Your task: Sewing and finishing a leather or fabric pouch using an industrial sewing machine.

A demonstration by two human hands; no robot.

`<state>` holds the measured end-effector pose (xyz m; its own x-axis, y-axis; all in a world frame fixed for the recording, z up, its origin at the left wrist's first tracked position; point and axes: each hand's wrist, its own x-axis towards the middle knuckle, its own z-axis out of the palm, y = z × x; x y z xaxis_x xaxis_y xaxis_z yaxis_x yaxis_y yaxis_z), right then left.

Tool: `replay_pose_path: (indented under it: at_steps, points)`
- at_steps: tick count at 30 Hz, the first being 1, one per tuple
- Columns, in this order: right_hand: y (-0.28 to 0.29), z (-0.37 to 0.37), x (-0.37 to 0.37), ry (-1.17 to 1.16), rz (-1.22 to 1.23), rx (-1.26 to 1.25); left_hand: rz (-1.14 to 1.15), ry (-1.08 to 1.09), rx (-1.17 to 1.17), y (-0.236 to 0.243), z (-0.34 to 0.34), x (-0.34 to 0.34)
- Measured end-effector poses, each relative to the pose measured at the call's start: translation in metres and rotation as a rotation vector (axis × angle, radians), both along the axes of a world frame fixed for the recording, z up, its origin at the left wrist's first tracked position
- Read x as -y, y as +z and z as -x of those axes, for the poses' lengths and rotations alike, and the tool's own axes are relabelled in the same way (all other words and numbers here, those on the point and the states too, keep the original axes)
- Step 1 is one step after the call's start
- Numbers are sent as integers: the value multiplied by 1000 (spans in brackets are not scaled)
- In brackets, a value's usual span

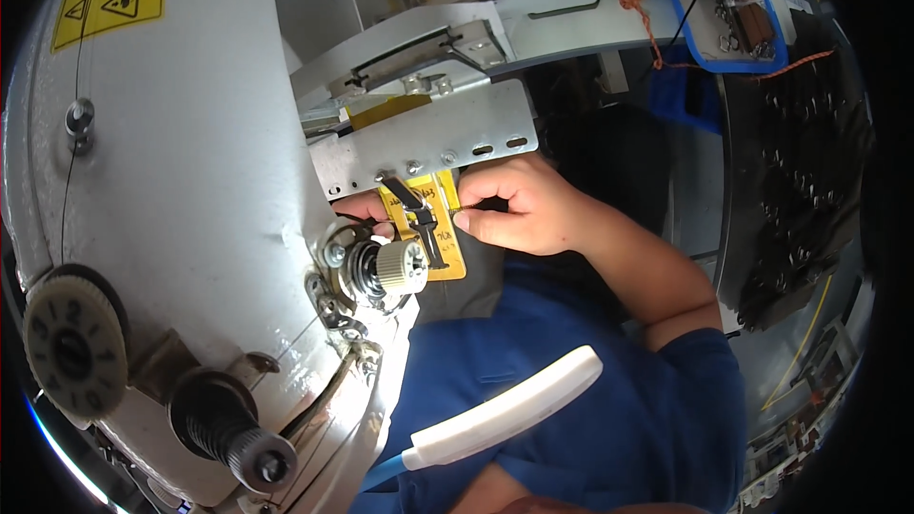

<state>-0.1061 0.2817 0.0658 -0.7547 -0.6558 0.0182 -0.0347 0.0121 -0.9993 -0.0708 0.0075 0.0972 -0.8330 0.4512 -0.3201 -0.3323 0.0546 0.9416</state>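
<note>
A yellow plate with handwritten marks and dark metal clamp parts lies below the slotted metal bracket of a sewing machine. At the plate's right edge, my right hand is closed, thumb and forefinger pinching a thin dark strip that reaches the plate. My left hand shows only its fingertips at the plate's left edge, bent around something dark; the machine head hides the rest of it. Dark grey fabric hangs beneath the plate.
The white machine head fills the left side, with a numbered dial, a spring tension knob and a ribbed knob. A white lamp stands in front. A blue-rimmed tray holds small metal parts; dark pieces hang at right.
</note>
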Motion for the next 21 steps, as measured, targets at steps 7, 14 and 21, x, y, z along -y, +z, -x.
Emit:
replay_pose_path:
  at_steps: [7,14,21]
  points:
    - [4,2,4,-33,91,2,-21,15,197,11,3,9]
    - [5,1,4,-56,81,34,-93,58,66,0,2,2]
    - [3,1,5,-30,86,40,-174,107,-63,-15,-1,-4]
